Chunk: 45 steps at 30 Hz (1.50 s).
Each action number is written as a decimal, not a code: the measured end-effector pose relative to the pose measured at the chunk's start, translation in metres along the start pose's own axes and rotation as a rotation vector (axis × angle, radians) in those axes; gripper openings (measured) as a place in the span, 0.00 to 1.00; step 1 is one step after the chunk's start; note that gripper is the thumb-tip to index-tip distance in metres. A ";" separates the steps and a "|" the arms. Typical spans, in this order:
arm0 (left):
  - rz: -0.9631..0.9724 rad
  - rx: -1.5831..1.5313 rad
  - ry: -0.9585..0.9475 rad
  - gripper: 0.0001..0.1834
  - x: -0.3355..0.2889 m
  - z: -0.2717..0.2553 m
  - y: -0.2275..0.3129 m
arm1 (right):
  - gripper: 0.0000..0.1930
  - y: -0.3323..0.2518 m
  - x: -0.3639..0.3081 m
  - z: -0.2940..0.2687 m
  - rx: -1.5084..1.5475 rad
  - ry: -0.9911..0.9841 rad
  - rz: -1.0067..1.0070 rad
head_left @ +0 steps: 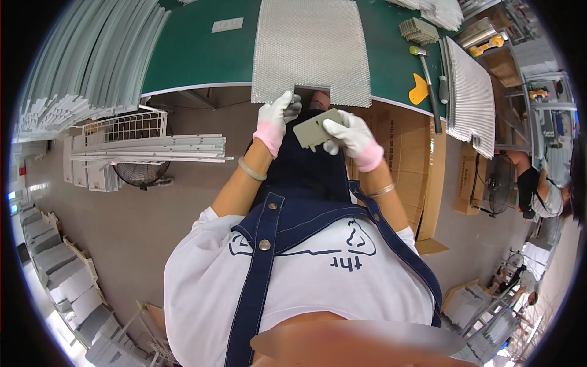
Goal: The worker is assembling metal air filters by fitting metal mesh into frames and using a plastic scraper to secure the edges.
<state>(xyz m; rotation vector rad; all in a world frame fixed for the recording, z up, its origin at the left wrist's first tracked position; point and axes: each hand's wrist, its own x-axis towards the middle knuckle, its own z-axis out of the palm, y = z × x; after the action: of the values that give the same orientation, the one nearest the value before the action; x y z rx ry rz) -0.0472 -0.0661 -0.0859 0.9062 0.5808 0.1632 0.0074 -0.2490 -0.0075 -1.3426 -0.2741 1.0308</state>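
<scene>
The view is cutting off the far edge of the desk [202, 55], the mesh sheet [312, 49] there and white strips [101, 52] leftward; a plate [309, 132] is partly hiding the right hand's [351, 133] fingers.

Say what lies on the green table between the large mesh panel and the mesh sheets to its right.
Right of the mesh panel, the head view shows a yellow flat tool, a hammer, a grey-handled tool and, farther back, a beige stack.
</scene>
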 end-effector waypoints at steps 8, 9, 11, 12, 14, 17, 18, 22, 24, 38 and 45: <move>0.100 -0.107 0.152 0.15 0.005 -0.003 -0.012 | 0.13 0.066 0.041 0.008 0.456 0.216 -0.134; 0.098 -0.110 0.155 0.15 0.008 -0.005 -0.016 | 0.13 0.063 0.043 0.009 0.414 0.236 -0.142; 0.143 0.083 0.270 0.16 0.013 -0.013 -0.022 | 0.13 0.059 0.044 0.011 0.347 0.255 -0.143; 0.138 0.084 0.265 0.16 0.011 -0.008 -0.020 | 0.13 0.059 0.046 0.008 0.348 0.262 -0.142; 0.154 0.103 0.275 0.17 0.002 0.004 -0.011 | 0.13 0.061 0.049 0.004 0.327 0.281 -0.155; 0.143 0.125 0.292 0.18 0.001 0.000 -0.010 | 0.12 0.054 0.048 0.008 0.303 0.304 -0.145; 0.144 0.124 0.294 0.18 0.005 -0.004 -0.014 | 0.12 0.054 0.048 0.009 0.302 0.302 -0.144; 0.160 -0.092 0.210 0.14 0.003 0.004 -0.011 | 0.13 0.052 0.050 0.012 0.340 0.340 -0.162; 0.143 -0.238 0.157 0.14 -0.001 0.008 -0.008 | 0.13 0.051 0.052 0.015 0.348 0.354 -0.170; -0.022 0.109 -0.044 0.11 -0.022 0.002 -0.004 | 0.22 0.052 0.050 0.000 0.115 0.433 -0.128; -0.011 0.173 0.023 0.11 -0.022 0.004 0.002 | 0.18 0.054 0.053 -0.014 0.271 0.552 -0.217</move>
<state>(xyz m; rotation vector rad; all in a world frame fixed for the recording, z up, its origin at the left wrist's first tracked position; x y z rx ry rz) -0.0633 -0.0756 -0.0735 1.0696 0.6277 0.1148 0.0221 -0.2256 -0.0795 -1.2618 0.1299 0.4675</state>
